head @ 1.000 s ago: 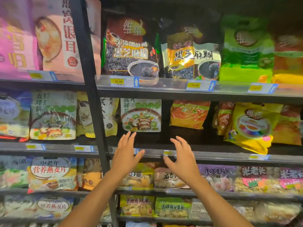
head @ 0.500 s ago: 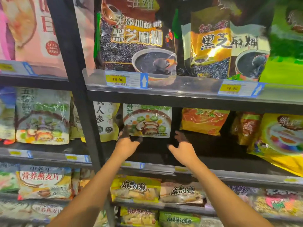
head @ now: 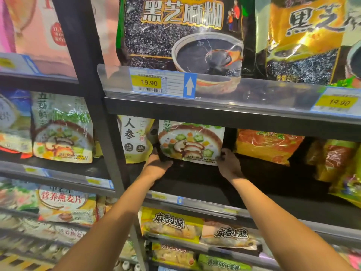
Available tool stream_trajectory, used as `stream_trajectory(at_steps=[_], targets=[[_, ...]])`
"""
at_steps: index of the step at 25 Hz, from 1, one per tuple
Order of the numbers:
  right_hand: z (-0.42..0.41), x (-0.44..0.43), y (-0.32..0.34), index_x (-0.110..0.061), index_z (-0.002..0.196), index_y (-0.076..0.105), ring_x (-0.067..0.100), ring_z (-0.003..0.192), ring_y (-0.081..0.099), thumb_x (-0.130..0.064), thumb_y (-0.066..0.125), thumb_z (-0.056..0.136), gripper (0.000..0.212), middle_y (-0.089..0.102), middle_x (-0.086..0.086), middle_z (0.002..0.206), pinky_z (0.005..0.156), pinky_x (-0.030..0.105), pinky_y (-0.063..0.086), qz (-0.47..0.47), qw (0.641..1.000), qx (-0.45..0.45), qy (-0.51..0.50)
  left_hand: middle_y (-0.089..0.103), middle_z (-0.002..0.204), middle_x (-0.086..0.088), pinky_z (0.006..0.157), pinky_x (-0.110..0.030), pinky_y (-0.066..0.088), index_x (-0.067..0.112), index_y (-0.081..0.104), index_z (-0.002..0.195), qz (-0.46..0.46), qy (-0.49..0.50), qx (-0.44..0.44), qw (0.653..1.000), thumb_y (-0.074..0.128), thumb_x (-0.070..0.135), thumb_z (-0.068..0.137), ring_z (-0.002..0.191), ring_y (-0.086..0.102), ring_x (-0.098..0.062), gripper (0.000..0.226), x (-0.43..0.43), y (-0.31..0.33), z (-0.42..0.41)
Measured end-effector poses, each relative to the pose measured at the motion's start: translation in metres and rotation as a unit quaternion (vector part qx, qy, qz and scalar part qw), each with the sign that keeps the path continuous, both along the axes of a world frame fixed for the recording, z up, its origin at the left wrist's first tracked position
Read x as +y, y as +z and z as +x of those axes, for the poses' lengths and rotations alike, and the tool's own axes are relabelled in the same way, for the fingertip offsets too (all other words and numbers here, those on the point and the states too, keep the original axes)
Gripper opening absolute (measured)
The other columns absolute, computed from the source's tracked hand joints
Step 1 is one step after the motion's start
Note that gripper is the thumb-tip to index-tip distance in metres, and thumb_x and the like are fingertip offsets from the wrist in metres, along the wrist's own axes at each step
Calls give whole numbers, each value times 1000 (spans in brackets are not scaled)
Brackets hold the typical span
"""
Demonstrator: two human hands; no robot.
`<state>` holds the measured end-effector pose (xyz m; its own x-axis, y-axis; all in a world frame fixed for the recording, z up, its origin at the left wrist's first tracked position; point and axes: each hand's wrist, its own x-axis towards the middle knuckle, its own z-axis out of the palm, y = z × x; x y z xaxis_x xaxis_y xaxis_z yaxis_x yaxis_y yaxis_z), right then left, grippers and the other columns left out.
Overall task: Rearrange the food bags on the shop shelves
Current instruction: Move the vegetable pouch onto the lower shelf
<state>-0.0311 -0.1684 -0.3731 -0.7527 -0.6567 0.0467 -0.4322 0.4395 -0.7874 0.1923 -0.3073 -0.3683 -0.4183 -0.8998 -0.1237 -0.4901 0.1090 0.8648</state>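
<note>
A white food bag with a picture of a mushroom and vegetable bowl (head: pixel 190 143) stands far back on the middle shelf (head: pixel 254 192). My left hand (head: pixel 157 165) grips its lower left corner. At the lower right corner my right hand (head: pixel 228 163) pinches the bag's edge. Both arms reach deep under the shelf above. The bag's top is hidden behind that upper shelf's front edge.
A yellow-white bag (head: pixel 134 139) stands just left of the held bag, an orange bag (head: pixel 267 145) to its right. Black sesame bags (head: pixel 181 34) fill the shelf above. A dark upright post (head: pixel 91 106) divides the shelf bays. Snack bags (head: pixel 172 225) lie below.
Both hands went from hovering open at the shelf's front edge deep into the shelf and closed on the mushroom bag's lower corners. The camera moved closer.
</note>
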Motion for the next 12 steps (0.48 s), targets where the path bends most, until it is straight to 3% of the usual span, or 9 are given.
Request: stream_trajectory(at_steps=[7,10,12], targets=[[-20,32,-1,-15,139,54,33,121,63,-19,59,102,37,66,12,133,90,35,48,45,998,27,40,34,166,-16,115,-38,36,11,19,164,6,2,35,999,70,40,95,150,37,-33,91,-7,-1,-11],[-41,61,-1,-17,140,55,32,119,64,-21,62,100,41,68,9,130,94,36,50,82,995,30,38,41,163,-10,117,-44,40,18,30,162,15,-5,57,998,72,65,82,147,42,-33,101,-8,1,-18],[-51,79,0,-19,139,56,30,115,66,-24,65,98,43,70,8,128,98,44,53,99,994,31,38,44,161,-5,116,-44,40,22,37,158,7,-29,63,998,72,68,81,145,45,-30,97,-5,6,-24]])
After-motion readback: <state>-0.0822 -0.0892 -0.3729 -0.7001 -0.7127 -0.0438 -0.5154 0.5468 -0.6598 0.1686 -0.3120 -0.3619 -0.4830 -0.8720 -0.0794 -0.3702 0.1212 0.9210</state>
